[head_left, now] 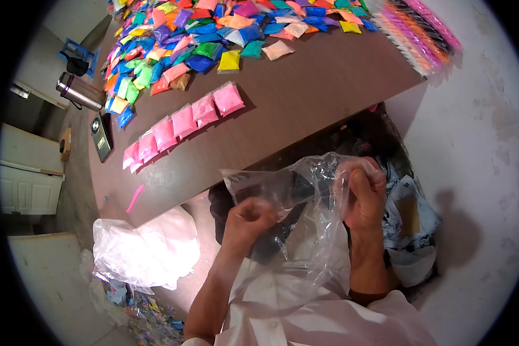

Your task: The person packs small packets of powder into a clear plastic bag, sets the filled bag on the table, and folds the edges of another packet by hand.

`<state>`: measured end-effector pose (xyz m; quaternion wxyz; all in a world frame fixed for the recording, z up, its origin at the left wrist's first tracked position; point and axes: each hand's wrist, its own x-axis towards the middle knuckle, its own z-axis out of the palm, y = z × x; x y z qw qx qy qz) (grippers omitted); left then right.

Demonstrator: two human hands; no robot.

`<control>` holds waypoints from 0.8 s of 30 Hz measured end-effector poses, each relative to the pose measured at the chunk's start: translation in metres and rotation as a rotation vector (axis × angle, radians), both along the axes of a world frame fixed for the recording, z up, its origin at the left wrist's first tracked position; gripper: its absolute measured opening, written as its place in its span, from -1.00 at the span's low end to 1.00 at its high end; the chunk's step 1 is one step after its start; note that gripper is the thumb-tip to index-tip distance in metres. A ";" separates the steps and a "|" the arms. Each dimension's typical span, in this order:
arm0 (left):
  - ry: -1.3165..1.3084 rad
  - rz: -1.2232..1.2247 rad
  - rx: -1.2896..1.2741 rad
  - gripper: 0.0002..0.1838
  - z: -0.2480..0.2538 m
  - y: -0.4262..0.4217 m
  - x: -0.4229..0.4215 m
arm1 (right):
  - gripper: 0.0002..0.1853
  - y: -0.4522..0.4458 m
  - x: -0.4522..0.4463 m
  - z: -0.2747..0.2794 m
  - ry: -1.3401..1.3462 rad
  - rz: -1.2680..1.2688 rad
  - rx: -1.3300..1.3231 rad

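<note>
Both hands hold a large clear plastic bag (pixel 320 219) in front of the white shirt, below the table's near edge. My left hand (pixel 251 219) has its fingers pinched together on the bag's left part. At the bag's right side, my right hand (pixel 360 193) is closed on the gathered plastic, with film spread over its fingers. Several pink packets (pixel 183 121) lie in a slanting row on the brown table (pixel 282 95), beyond my hands. A thin pink strip (pixel 135 198) rests near the table's left corner.
Many colourful packets (pixel 205 49) are heaped at the table's far side. A steel flask (pixel 79 91) and a phone (pixel 102 137) are on the left. Long wrapped bundles (pixel 418 34) lie far right. A white plastic sack (pixel 147 248) stands lower left, a cardboard box (pixel 408 216) at right.
</note>
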<state>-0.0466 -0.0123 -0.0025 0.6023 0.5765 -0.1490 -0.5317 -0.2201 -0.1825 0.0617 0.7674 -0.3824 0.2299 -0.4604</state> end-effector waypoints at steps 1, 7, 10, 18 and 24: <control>-0.001 0.002 0.002 -0.87 -0.003 0.001 -0.001 | -0.91 0.001 0.001 0.001 0.017 -0.028 0.004; -0.080 -0.010 0.013 -0.85 -0.010 0.003 -0.004 | -0.90 -0.004 -0.008 -0.012 0.017 -0.064 -0.070; -0.003 0.019 0.002 -0.87 -0.011 0.007 -0.004 | -0.92 -0.007 -0.014 -0.012 0.035 -0.069 -0.085; 0.256 0.099 -0.139 -0.83 -0.005 0.032 0.006 | -0.89 -0.028 -0.031 -0.017 0.035 -0.263 0.010; 0.241 0.174 -0.074 -0.84 -0.018 0.055 0.021 | -0.85 -0.034 -0.031 -0.008 0.030 -0.334 0.054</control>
